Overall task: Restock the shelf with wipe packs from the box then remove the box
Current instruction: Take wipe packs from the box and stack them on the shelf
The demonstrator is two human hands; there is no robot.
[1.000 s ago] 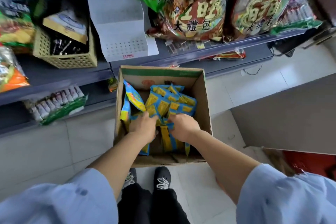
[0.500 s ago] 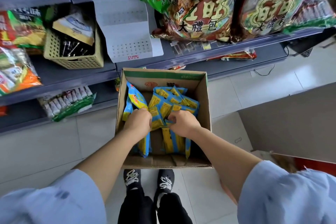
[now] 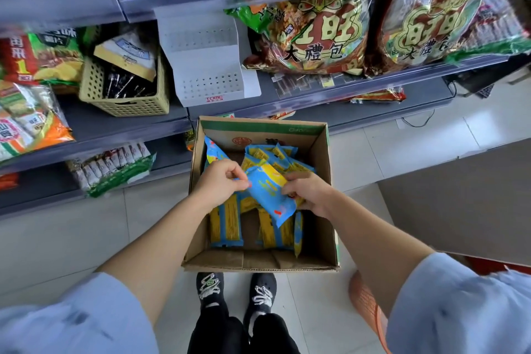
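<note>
An open cardboard box [image 3: 321, 149] sits on the floor in front of the shelves, with several blue and yellow wipe packs [image 3: 230, 224] inside. One blue and yellow wipe pack [image 3: 268, 194] is raised flat above the others. My left hand [image 3: 219, 182] pinches its left edge. My right hand [image 3: 309, 192] grips its right side. Further packs [image 3: 273, 156] lean near the box's far wall.
A white perforated display stand [image 3: 205, 57] sits on the grey shelf [image 3: 129, 126] beside a beige basket [image 3: 123, 89]. Large snack bags [image 3: 313, 31] fill the shelf to the right. My shoes [image 3: 235, 287] are just behind the box. An orange object [image 3: 366, 304] lies at lower right.
Both hands have come up out of the pile, lifting one wipe pack and turning it flat above the rest.
</note>
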